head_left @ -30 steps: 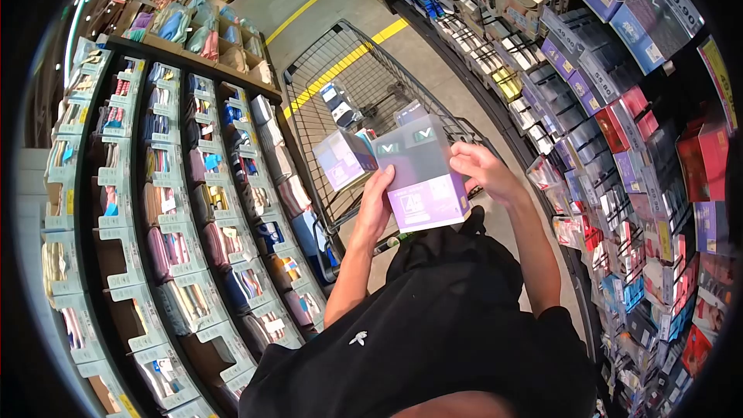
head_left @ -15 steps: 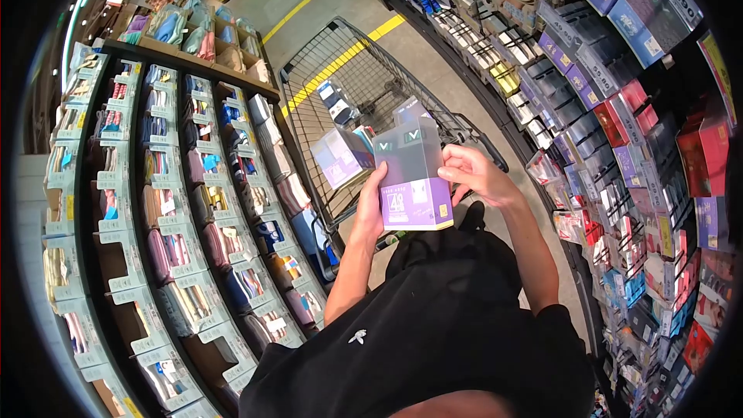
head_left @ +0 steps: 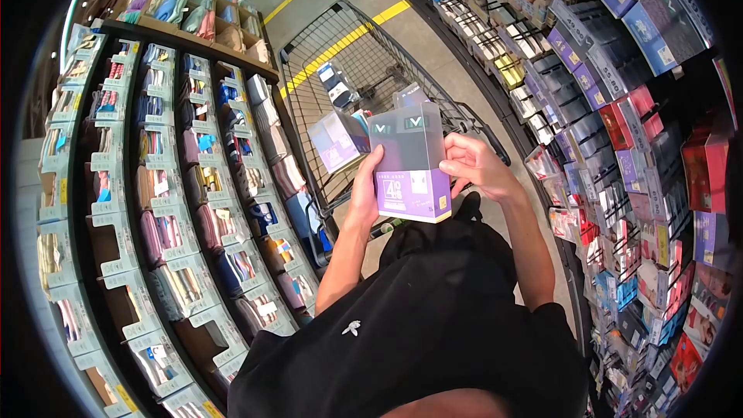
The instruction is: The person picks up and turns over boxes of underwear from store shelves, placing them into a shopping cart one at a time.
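Shifted slightly up the frame: purple, clear-topped rectangular plastic box [head_left: 410, 164], gripped by left hand [head_left: 364, 190] and right hand [head_left: 484, 170]; side holds best keep its front readable.

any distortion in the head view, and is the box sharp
Head view: fisheye bows the left shelf, and the corners go black; head view: the box looks fairly sharp, though its clear top looks hazy and its smallest print is unreadable.
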Demonstrator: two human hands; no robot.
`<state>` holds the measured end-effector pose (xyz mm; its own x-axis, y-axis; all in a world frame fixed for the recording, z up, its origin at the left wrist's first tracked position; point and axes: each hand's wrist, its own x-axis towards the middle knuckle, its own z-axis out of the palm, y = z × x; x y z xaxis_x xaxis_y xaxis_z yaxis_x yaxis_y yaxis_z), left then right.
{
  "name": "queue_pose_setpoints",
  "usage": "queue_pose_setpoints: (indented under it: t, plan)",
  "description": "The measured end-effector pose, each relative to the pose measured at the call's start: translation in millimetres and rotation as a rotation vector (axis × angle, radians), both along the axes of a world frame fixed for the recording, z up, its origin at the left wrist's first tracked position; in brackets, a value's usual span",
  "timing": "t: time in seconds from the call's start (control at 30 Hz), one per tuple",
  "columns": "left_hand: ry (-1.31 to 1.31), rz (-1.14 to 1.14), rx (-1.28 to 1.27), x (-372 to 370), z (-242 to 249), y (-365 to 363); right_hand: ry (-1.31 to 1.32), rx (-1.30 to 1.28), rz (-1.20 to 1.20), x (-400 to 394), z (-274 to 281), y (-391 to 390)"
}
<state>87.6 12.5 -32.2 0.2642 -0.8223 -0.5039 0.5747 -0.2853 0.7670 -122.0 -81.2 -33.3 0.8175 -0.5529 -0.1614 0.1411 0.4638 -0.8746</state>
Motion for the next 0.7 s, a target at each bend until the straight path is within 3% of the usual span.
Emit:
queue_pose_setpoints:
  t: [0.5, 0.6, 0.67, 0.7]
  plan:
    - [-0.088, -0.045, -0.013, 0.7, 3.8, -9.3, -0.031, 0.138, -0.082, -0.6, -23.2, 2.8]
    - [-0.154, -0.063, -0.002, 7.9, -0.4, -11.7, -0.005, 0.145, -0.147, -2.9, -37.8, 0.3]
    - [-0.15, -0.017, -0.048, 24.8, -15.7, -13.8, 0.073, 0.125, -0.405, -3.6, -48.9, -3.3]
    - [-0.151, -0.016, -0.05, 32.7, -20.7, -16.4, 0.071, 0.122, -0.404, -6.5, -54.3, -6.6]
